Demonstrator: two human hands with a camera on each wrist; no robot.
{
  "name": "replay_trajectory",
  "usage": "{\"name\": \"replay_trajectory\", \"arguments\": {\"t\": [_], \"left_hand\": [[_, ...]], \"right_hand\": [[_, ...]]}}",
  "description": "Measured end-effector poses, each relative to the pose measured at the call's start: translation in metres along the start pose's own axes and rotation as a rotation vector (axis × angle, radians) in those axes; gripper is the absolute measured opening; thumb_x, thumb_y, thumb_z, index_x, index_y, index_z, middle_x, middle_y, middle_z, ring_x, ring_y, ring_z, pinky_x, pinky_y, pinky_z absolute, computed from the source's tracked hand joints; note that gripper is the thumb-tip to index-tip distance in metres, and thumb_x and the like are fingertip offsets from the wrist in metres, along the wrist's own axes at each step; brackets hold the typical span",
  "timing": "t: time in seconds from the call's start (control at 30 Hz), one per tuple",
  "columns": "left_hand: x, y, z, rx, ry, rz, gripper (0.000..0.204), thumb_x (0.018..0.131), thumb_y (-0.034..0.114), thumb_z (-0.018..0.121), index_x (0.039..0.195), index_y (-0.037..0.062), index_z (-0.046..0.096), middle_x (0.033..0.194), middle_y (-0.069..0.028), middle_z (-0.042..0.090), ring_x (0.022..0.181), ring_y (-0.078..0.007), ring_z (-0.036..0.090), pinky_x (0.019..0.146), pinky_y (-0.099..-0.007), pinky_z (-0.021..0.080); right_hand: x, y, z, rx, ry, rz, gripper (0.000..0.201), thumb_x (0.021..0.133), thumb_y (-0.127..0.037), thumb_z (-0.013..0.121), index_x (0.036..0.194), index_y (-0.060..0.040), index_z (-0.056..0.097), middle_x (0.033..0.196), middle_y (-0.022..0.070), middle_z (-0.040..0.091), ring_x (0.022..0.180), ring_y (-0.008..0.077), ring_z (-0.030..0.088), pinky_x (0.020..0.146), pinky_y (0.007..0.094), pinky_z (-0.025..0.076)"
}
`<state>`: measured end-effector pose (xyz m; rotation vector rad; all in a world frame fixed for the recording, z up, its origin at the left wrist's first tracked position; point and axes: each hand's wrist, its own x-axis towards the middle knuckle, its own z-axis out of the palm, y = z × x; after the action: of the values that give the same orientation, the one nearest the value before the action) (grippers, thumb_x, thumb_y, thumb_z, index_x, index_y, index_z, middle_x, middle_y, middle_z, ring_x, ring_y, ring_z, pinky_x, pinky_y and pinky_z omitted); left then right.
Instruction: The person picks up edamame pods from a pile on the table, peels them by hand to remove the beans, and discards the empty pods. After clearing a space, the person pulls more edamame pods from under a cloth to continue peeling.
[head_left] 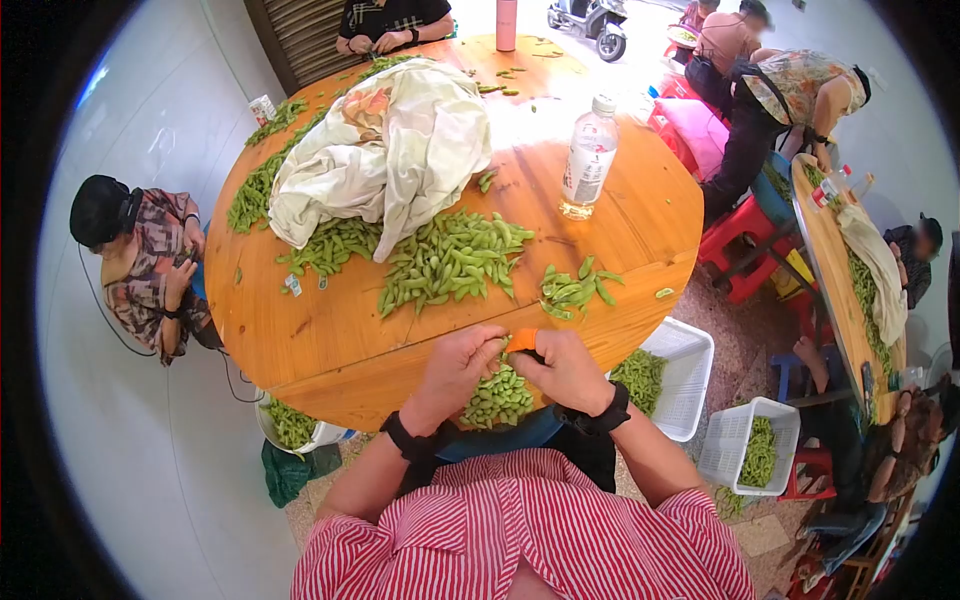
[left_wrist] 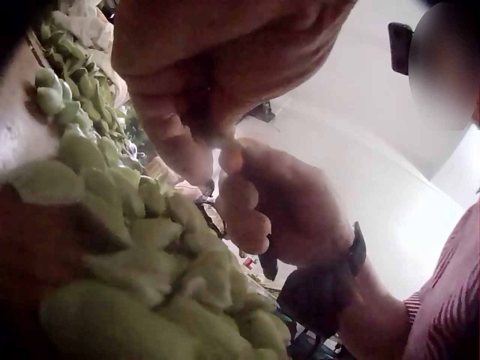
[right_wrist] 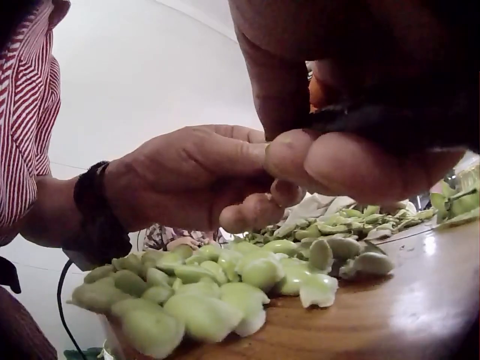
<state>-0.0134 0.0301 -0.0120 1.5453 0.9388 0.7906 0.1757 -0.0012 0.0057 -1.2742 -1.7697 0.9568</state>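
Both hands meet fingertip to fingertip over a heap of shelled green beans (head_left: pixel 497 400) (left_wrist: pixel 142 247) (right_wrist: pixel 210 296) at the near table edge. My left hand (head_left: pixel 460 372) (left_wrist: pixel 225 60) (right_wrist: pixel 187 176), its fingers curled, pinches a small green pod, mostly hidden by the fingertips. From the other side my right hand (head_left: pixel 568 372) (left_wrist: pixel 292 202) (right_wrist: pixel 352 90) pinches the same pod between thumb and fingers; an orange covering (head_left: pixel 522 340) wraps one of its fingers. Beyond the hands lie unshelled pods (head_left: pixel 450 262) and a small cluster of pods (head_left: pixel 575 290).
A pale cloth (head_left: pixel 390 150) covers part of the pods. A bottle (head_left: pixel 590 160) stands at the table's right, a pink tumbler (head_left: pixel 506 25) at its far edge. White baskets (head_left: pixel 683 375) (head_left: pixel 735 450) with green contents are at lower right. Other people sit left and opposite.
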Motion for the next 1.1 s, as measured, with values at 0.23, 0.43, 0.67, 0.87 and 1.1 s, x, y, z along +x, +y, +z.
{"name": "replay_trajectory", "arguments": {"t": [0.23,0.43,0.67,0.87,1.1], "left_hand": [[0.002,0.002,-0.001,0.067,0.060,-0.003,0.022,0.092,0.009,0.059,0.110,-0.0036,0.062,0.080,-0.0084,0.064,0.066,-0.0164,0.061,0.061,-0.0286,0.049],[0.000,-0.001,-0.010,0.493,0.166,0.256,0.018,0.083,0.009,0.063,0.099,0.0010,0.065,0.085,-0.0163,0.065,0.078,-0.0342,0.064,0.071,-0.0393,0.051],[0.028,0.000,-0.047,0.716,0.139,0.220,0.015,0.082,0.011,0.066,0.095,0.0035,0.064,0.089,-0.0144,0.060,0.079,-0.0323,0.062,0.069,-0.0412,0.050],[0.054,-0.004,-0.059,1.022,0.244,0.239,0.013,0.082,0.012,0.069,0.091,0.0044,0.062,0.093,-0.0132,0.058,0.080,-0.0333,0.062,0.067,-0.0427,0.050],[0.056,-0.014,-0.066,1.179,0.294,0.168,0.009,0.083,0.011,0.066,0.086,0.0035,0.061,0.090,-0.0131,0.058,0.081,-0.0348,0.062,0.068,-0.0448,0.050]], "right_hand": [[-0.001,0.004,0.000,-0.080,0.008,0.030,0.019,0.085,-0.017,0.061,0.081,0.0016,0.060,0.072,0.0229,0.059,0.065,0.0389,0.060,0.057,0.0443,0.046],[0.006,0.016,-0.014,-0.478,0.189,0.073,0.024,0.085,-0.024,0.063,0.078,-0.0011,0.061,0.075,0.0208,0.064,0.070,0.0393,0.063,0.061,0.0495,0.049],[0.017,0.032,-0.041,-0.719,0.317,0.170,0.016,0.086,-0.018,0.058,0.090,-0.0023,0.059,0.082,0.0203,0.064,0.076,0.0397,0.064,0.065,0.0496,0.051],[0.009,0.018,-0.031,-0.759,0.437,0.119,0.012,0.084,-0.008,0.056,0.094,-0.0018,0.060,0.086,0.0194,0.063,0.079,0.0385,0.063,0.066,0.0489,0.050],[0.000,0.012,-0.015,-0.456,0.194,0.009,0.013,0.082,-0.008,0.059,0.093,0.0002,0.058,0.081,0.0220,0.061,0.079,0.0420,0.060,0.067,0.0494,0.047]]}}
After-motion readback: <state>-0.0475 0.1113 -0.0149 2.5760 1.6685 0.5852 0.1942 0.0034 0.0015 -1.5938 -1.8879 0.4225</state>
